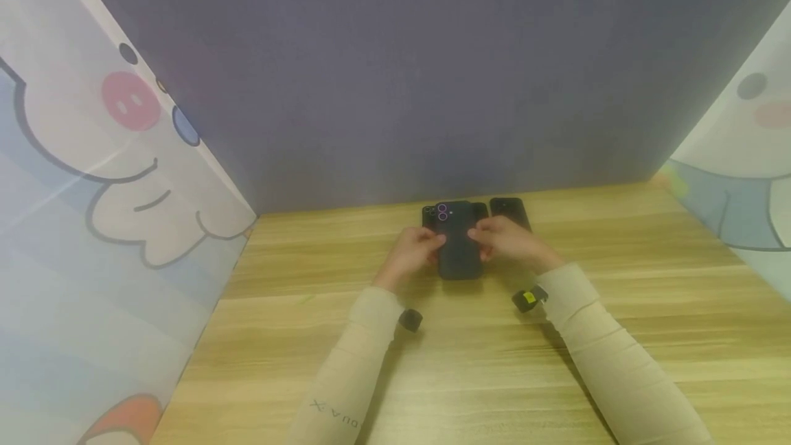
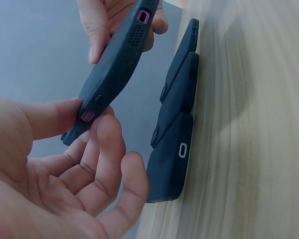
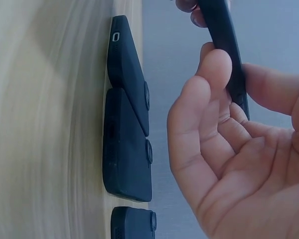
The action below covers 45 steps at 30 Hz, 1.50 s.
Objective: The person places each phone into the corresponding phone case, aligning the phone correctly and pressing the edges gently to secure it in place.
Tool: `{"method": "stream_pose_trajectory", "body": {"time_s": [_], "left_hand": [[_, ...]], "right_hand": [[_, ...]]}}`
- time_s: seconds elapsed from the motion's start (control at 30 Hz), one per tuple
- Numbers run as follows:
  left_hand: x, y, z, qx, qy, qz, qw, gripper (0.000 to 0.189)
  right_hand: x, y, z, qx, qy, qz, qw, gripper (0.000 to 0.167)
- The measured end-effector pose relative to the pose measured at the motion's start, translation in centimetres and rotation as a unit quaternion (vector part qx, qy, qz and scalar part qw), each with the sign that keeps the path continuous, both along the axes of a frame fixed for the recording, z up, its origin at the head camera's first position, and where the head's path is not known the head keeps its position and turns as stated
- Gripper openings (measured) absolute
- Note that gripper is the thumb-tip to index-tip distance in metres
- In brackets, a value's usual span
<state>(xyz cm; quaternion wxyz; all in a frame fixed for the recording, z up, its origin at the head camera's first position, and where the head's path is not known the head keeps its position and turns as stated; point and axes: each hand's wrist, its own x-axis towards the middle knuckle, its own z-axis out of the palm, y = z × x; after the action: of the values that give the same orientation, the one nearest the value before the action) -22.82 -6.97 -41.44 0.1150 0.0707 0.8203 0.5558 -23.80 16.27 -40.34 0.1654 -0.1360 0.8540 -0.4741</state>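
Note:
A phone in a dark case [image 1: 459,254], with two purple-ringed camera lenses, is held up off the table between both hands. My left hand [image 1: 410,250] pinches its left edge between thumb and fingers. On the opposite edge, my right hand [image 1: 508,239] grips it the same way. In the left wrist view, the case's lower edge [image 2: 112,72] shows a pink-rimmed port opening. Three more dark-cased phones lie in a row beneath: a left one [image 1: 428,218], a middle one [image 1: 480,210] mostly hidden behind the held phone, and a right one [image 1: 508,207] partly covered by my right hand.
The wood-grain table [image 1: 469,376] meets a grey upright panel [image 1: 395,81] just behind the phones. Cartoon-printed walls stand at the left [image 1: 80,225] and right [image 1: 750,218]. A small black device [image 1: 410,320] is on the left wrist, another [image 1: 525,299] on the right.

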Motion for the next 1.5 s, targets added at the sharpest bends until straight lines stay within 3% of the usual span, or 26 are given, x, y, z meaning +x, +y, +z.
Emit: {"method": "stream_pose_trajectory", "body": {"time_s": [0.53,0.77,1.0,1.23,1.5], "left_hand": [[0.0,0.3,0.0,-0.012,-0.014,0.018,0.9997,0.025],[-0.1,0.0,-0.1,-0.023,-0.005,0.030,0.9993,0.027],[-0.2,-0.5,0.0,-0.024,-0.008,0.035,0.9991,0.025],[-0.3,-1.4,-0.3,-0.049,-0.002,0.018,0.9987,0.022],[-0.6,-2.6,0.0,-0.064,0.002,0.038,0.9973,0.023]], "right_hand": [[0.1,-0.1,-0.4,0.007,-0.011,-0.002,0.9999,0.024],[0.3,-0.9,-0.5,0.012,-0.004,-0.011,0.9999,0.048],[0.3,-1.8,-1.3,-0.014,-0.004,-0.021,0.9997,0.055],[0.5,-3.0,-2.0,-0.039,0.006,-0.051,0.9979,0.053],[0.1,-4.9,-2.1,-0.053,0.009,-0.064,0.9965,0.049]]}}
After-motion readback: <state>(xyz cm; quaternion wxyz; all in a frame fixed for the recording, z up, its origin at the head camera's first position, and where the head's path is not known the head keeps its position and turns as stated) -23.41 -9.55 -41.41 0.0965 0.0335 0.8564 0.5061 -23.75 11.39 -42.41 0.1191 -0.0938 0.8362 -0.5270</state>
